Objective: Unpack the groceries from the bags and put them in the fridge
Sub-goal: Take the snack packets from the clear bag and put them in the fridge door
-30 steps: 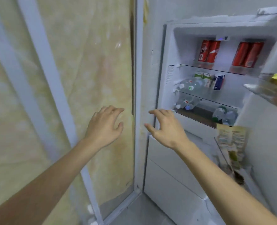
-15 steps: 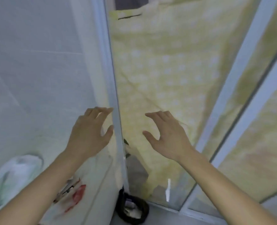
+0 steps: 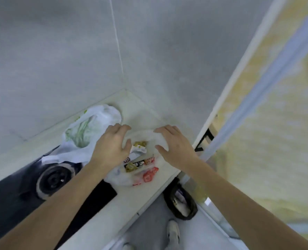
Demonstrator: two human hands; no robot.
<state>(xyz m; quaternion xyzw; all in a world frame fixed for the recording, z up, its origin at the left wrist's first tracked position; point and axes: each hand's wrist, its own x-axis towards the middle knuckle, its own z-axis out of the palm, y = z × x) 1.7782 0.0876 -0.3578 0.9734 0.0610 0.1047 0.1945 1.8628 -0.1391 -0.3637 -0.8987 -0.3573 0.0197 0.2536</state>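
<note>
left hand (image 3: 111,147) and right hand (image 3: 174,145): fingers loosely spread and slightly bent, holding nothing, poised at either side of the mouth of a white plastic bag (image 3: 124,177). small packets (image 3: 139,147) show inside it. the bag lies on a pale counter (image 3: 113,210), near the corner; a second bag (image 3: 88,132) sits to its left, beside a black stove (image 3: 50,179).

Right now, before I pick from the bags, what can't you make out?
- Snack packets, head view: labels blurred, several covered by bag plastic.
- Left bag: greenish contents veiled by plastic.
- Left hand and right hand: fingers reach the snack bag rim; contact unclear.
- Fridge: out of frame.
</note>
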